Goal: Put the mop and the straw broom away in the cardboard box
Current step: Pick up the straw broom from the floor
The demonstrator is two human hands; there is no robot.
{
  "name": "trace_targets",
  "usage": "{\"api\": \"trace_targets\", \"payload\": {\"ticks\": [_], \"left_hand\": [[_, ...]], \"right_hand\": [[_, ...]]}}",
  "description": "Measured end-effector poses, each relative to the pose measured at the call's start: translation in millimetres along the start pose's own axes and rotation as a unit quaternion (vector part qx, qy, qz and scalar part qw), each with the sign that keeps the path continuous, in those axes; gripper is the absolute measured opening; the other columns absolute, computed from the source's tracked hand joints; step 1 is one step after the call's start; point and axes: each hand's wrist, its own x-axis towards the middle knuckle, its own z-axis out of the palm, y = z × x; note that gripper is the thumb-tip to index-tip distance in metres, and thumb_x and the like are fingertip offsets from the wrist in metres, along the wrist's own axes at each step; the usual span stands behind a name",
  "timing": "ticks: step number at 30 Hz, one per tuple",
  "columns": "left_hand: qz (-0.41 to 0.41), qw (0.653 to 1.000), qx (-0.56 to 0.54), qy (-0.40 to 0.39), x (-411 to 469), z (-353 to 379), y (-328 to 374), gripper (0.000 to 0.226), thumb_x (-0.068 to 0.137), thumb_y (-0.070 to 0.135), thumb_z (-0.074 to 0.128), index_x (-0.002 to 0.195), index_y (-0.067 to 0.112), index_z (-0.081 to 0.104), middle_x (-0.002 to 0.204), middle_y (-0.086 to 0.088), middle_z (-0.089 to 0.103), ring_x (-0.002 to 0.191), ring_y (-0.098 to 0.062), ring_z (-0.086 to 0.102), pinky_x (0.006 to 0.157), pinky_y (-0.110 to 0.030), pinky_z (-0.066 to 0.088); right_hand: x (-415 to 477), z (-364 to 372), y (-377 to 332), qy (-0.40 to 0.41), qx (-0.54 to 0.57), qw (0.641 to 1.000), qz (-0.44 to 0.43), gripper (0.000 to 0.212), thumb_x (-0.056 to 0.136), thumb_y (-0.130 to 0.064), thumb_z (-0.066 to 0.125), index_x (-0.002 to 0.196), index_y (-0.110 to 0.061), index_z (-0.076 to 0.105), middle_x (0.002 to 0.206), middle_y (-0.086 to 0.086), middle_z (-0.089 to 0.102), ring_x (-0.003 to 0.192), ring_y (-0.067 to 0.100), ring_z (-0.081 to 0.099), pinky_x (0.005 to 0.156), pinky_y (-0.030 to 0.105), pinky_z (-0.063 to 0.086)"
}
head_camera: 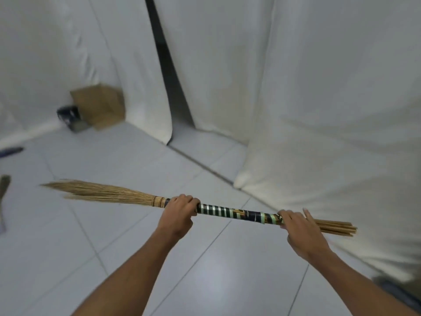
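Note:
I hold the straw broom [230, 212] level above the tiled floor, bristles pointing left, its handle wrapped in dark and pale green tape. My left hand [178, 213] is closed around the handle just behind the bristle binding. My right hand [299, 231] grips the far end where bare sticks jut out, with one or two fingers lifted. The cardboard box [100, 106] stands in the far left corner against the white sheet. A blue, blurred thing lying at the left edge may be the mop [10, 151]; I cannot tell for sure.
White sheets [319, 99] hang on all sides, with a dark gap [166, 65] between two of them. A dark blue object [70, 117] sits on the floor against the box. A greyish strip [3, 192] shows at the left edge. Glossy pale tiles [114, 236] cover the floor.

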Motion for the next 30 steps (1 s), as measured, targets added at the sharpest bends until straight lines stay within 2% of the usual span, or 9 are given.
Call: {"api": "trace_targets", "payload": {"ticks": [4, 6, 12, 20, 26, 30], "left_hand": [[0.062, 0.994, -0.005, 0.085, 66, -114, 64, 0.034, 0.07, -0.004, 0.071, 0.098, 0.015, 0.066, 0.083, 0.0, 0.069, 0.074, -0.024, 0.06, 0.068, -0.038, 0.049], [0.097, 0.989, -0.014, 0.113, 90, -157, 99, 0.031, 0.073, -0.001, 0.067, 0.1, 0.015, 0.065, 0.087, -0.002, 0.07, 0.077, -0.027, 0.061, 0.069, -0.041, 0.051], [0.193, 0.966, -0.032, 0.167, 139, -237, 218, 0.032, 0.074, 0.0, 0.069, 0.105, 0.011, 0.068, 0.09, -0.009, 0.072, 0.078, -0.033, 0.065, 0.066, -0.04, 0.051], [0.293, 0.938, -0.021, 0.185, 163, -235, 380, 0.036, 0.08, 0.013, 0.069, 0.115, 0.021, 0.065, 0.094, -0.004, 0.071, 0.082, -0.033, 0.064, 0.065, -0.039, 0.043], [0.343, 0.921, -0.037, 0.18, 181, -204, 517, 0.046, 0.077, 0.004, 0.064, 0.121, 0.018, 0.063, 0.098, -0.006, 0.072, 0.082, -0.033, 0.063, 0.065, -0.04, 0.044], [0.352, 0.92, -0.058, 0.165, 190, -155, 603, 0.051, 0.075, -0.002, 0.065, 0.123, 0.017, 0.063, 0.099, -0.006, 0.072, 0.082, -0.033, 0.064, 0.065, -0.04, 0.044]], "right_hand": [[-25, -154, 52, 0.091, -0.012, 0.994, 0.053, 0.044, 0.089, -0.007, 0.035, 0.128, -0.024, 0.048, 0.12, -0.004, 0.063, 0.114, 0.022, 0.057, 0.121, 0.049, 0.015], [-48, -216, 76, 0.125, -0.023, 0.988, 0.085, 0.046, 0.089, -0.004, 0.037, 0.129, -0.024, 0.047, 0.121, -0.002, 0.063, 0.114, 0.023, 0.057, 0.121, 0.052, 0.015], [-130, -331, 147, 0.172, -0.071, 0.964, 0.191, 0.041, 0.092, -0.006, 0.039, 0.129, -0.023, 0.045, 0.121, 0.002, 0.061, 0.115, 0.027, 0.054, 0.119, 0.059, 0.011], [-247, -344, 261, 0.174, -0.061, 0.934, 0.305, 0.032, 0.097, -0.011, 0.04, 0.125, -0.026, 0.045, 0.115, 0.0, 0.061, 0.113, 0.026, 0.053, 0.115, 0.069, 0.013], [-314, -338, 371, 0.166, -0.055, 0.915, 0.364, 0.03, 0.096, -0.012, 0.04, 0.12, -0.03, 0.046, 0.11, -0.003, 0.059, 0.113, 0.023, 0.05, 0.102, 0.082, 0.015], [-348, -319, 451, 0.144, -0.063, 0.912, 0.379, 0.031, 0.097, -0.013, 0.042, 0.122, -0.032, 0.047, 0.111, -0.004, 0.059, 0.114, 0.022, 0.05, 0.101, 0.084, 0.014]]}}
